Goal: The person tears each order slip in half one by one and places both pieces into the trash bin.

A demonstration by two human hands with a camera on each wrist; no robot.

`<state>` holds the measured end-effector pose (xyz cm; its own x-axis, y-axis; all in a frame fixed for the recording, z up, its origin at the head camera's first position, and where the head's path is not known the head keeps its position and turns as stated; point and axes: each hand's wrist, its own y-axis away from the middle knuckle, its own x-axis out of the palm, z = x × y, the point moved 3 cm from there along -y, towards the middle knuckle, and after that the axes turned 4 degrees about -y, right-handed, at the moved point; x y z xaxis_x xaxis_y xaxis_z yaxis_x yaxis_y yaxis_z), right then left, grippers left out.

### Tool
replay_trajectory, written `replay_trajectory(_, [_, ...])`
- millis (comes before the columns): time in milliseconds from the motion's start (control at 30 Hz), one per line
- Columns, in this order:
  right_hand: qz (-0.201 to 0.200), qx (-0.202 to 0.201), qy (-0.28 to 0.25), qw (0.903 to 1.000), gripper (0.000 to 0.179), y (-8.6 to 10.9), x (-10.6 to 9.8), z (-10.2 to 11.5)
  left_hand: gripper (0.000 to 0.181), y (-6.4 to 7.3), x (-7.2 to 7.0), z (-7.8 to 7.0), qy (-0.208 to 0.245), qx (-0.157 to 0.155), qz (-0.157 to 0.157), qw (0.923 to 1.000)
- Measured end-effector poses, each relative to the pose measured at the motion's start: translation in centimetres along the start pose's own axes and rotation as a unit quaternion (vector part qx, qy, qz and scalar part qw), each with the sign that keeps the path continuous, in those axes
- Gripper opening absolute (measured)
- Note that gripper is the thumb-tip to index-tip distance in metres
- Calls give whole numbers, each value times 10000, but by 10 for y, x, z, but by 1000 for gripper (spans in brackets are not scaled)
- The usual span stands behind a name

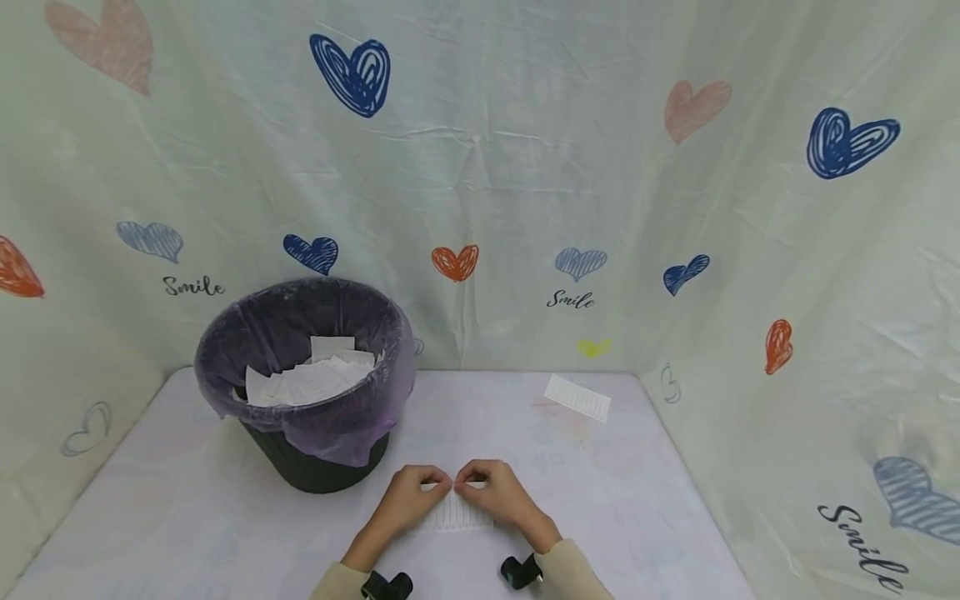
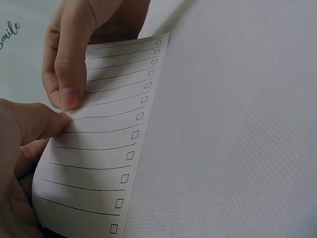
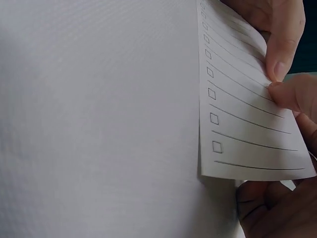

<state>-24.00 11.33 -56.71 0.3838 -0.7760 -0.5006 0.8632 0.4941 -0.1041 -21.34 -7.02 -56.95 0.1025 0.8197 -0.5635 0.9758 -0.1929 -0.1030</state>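
Note:
A white checklist sheet (image 1: 455, 517), printed with ruled lines and a column of small boxes, is held between both hands above the tabletop. My left hand (image 1: 407, 500) pinches its far long edge near the middle between thumb and fingers. Right beside it, my right hand (image 1: 498, 497) pinches the same edge, the thumb tips almost touching. In the left wrist view the sheet (image 2: 104, 134) bows slightly and looks whole. The right wrist view shows fingers behind the paper (image 3: 247, 119), partly hidden by it.
To the left stands a dark bin (image 1: 315, 467) lined with a purple plastic bag (image 1: 337, 429), with several white papers (image 1: 318, 379) inside. Another lined sheet (image 1: 577, 398) lies at the table's back right. A heart-printed curtain (image 1: 510, 167) hangs around the white table (image 1: 637, 500).

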Motion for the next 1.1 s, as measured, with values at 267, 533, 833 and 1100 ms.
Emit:
replay_trajectory(267, [-66,-16,-46,10000,5,6,-2,0,15,0,2,-4,266,-87,159,9995])
replay_trajectory(533, [72,26,-185,9998,6,5,1,2,14,2,-3,-2,283,-99,36,9995])
replay_trajectory(833, [-357,61,164,9992,6,6,-6,-3,10,3,-4,1,367,-221,-159,9990])
replay_trajectory(1100, [-466,509,-204,9974,7,13,-17,-11,12,3,-12,6,342,-374,-439,9977])
